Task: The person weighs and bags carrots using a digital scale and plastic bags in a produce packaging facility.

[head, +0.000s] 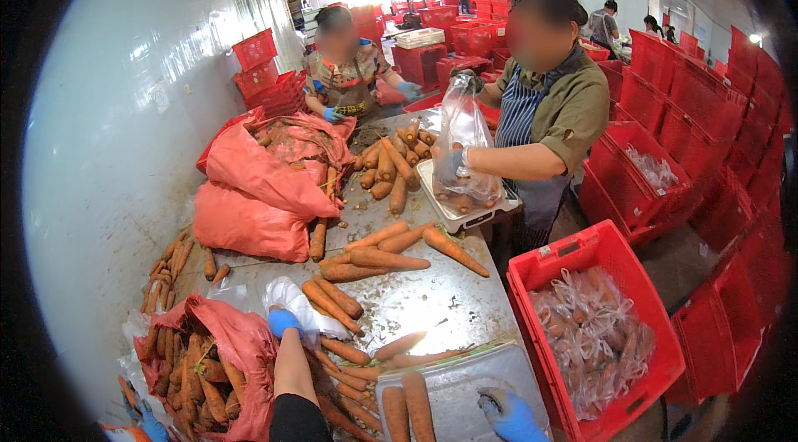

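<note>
My left hand, in a blue glove, reaches to a bunched white sheet, perhaps plastic bags, on the metal table. Its fingertips are hidden, so its grip is unclear. Left of that forearm, an open pink woven sack holds many carrots. My right hand, also blue-gloved with dirty fingertips, hovers over or rests on a metal scale plate, its fingers loosely bent and nothing seen in them. Two carrots lie on that plate. More loose carrots lie between my arms.
A co-worker holds a clear bag of carrots on a white scale. Another person stands behind large pink sacks. A red crate of bagged carrots adjoins the table. Someone else's gloved hand is at lower left.
</note>
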Tool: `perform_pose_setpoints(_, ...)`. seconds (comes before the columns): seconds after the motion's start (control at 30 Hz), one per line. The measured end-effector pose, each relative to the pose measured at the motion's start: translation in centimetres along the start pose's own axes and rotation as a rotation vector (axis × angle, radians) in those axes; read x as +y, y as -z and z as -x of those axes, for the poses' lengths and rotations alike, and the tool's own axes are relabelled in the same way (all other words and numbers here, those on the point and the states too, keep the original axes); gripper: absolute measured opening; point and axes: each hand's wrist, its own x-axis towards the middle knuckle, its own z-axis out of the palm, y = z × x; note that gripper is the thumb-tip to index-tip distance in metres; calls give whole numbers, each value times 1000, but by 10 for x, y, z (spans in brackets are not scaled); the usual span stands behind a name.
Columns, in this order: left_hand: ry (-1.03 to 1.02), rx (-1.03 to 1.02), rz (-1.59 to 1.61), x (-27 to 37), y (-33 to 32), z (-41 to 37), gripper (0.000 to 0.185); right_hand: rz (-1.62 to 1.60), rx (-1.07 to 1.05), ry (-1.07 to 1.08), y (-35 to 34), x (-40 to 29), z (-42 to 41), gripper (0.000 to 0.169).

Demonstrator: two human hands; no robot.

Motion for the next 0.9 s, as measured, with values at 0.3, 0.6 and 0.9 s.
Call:
perform_pose_setpoints(0.3,-1425,-29,519,134,131,185,13,-351,-59,-267,-24,42,-20,20)
perform_pose_setpoints(0.6,-1932,-162,281,70,237,333,18,-786,78,-482,-45,-11,-45,26)
perform_pose_setpoints(0.9,-657,-498,1087,66,288,324,49,-672,10,-153,2,-6,6,24)
